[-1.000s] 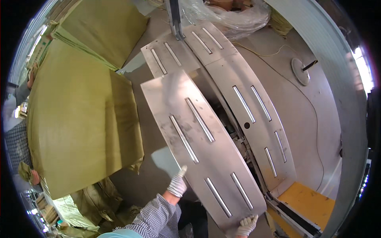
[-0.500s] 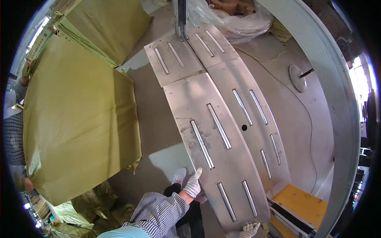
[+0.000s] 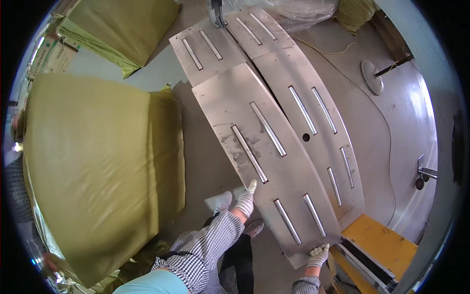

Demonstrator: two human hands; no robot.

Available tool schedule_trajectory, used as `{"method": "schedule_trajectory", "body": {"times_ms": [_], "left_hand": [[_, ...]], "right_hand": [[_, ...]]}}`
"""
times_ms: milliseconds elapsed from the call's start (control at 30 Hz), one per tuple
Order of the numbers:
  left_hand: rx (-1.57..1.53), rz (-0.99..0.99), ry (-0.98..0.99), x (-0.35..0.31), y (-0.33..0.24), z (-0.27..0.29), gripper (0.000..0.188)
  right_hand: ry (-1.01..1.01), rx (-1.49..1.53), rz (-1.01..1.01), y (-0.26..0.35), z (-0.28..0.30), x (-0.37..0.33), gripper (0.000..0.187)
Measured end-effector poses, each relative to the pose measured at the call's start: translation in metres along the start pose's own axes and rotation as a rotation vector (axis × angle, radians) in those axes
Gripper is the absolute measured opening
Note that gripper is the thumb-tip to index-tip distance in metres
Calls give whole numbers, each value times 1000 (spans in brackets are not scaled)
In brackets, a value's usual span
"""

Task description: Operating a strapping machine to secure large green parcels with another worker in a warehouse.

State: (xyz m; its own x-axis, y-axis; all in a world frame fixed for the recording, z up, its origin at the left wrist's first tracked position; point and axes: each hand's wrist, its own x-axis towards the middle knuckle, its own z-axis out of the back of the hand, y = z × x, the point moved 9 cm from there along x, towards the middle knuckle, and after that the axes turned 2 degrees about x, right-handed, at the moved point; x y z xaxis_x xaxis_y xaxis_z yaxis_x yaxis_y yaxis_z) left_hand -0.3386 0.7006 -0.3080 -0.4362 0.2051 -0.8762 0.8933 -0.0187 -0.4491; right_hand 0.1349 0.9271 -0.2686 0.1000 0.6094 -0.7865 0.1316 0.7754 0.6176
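Note:
A large curved metal panel with raised shiny bars lies aslant in front of me. It overlaps or adjoins a second curved panel on its right, which has similar bars and a round dark hole. My left hand, in a striped white glove, is closed on the panel's left edge, thumb on top and fingers hidden underneath. At the near right corner my right hand, gloved alike, grips the same panel. A dark seam separates the two panels.
A bulky shape under yellow-green sheeting stands at left, another covered block behind it. A yellow-topped unit sits by the right corner. A cable and round-based stand are on the floor. Clear plastic wrap lies at the back.
The view has shifted, and more of my right forearm shows. The held panel appears slightly farther left of the other, with a wider seam. The left sheeting has shifted and looks blurred.

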Motion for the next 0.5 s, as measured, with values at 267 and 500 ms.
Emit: {"method": "schedule_trajectory", "body": {"times_ms": [267, 500], "left_hand": [[97, 3, -47, 16, 13, 21, 72], [388, -71, -29, 41, 4, 45, 79]], "right_hand": [[-219, -41, -56, -5, 11, 13, 43], [-79, 39, -120, -48, -6, 14, 44]]}}
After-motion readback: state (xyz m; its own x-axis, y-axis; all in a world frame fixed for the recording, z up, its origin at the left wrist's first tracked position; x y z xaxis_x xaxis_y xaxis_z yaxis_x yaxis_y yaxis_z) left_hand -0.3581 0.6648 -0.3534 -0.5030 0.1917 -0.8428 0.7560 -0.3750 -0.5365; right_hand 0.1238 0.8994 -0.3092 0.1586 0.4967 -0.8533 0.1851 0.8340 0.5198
